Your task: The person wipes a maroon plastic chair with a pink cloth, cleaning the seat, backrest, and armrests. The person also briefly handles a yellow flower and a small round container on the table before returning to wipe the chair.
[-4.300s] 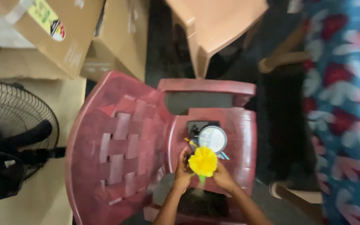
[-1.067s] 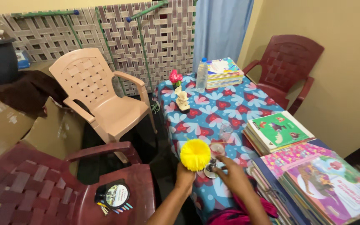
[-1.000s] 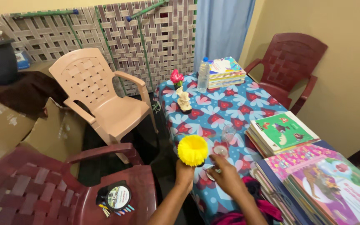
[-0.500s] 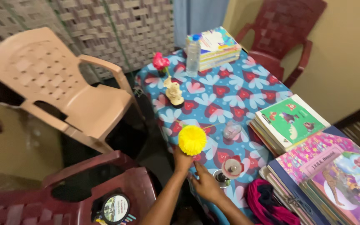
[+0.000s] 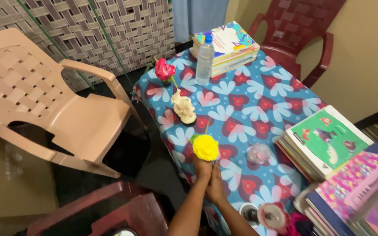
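Holding a yellow pompom flower (image 5: 205,147) upright by its short stem, both hands pressed together just under the head, left hand (image 5: 203,168) and right hand (image 5: 216,185) closed around the stem, above the near edge of the surface (image 5: 259,105) with the blue heart-patterned cloth. Looks light and soft, probably easy to crush at the fluffy head, so better taken low on the stem. Just right of the flower, a small clear glass (image 5: 259,154); nearer, by the right forearm, two more stemmed glasses (image 5: 265,215), fragile and close enough to knock. Further right, stacks of colourful books (image 5: 327,144). Beyond the flower, a pale figurine (image 5: 183,107), a pink rose (image 5: 164,70), a water bottle (image 5: 204,59), another book pile (image 5: 226,43). At left, a beige plastic chair (image 5: 44,96); far behind, a dark red chair (image 5: 305,30).
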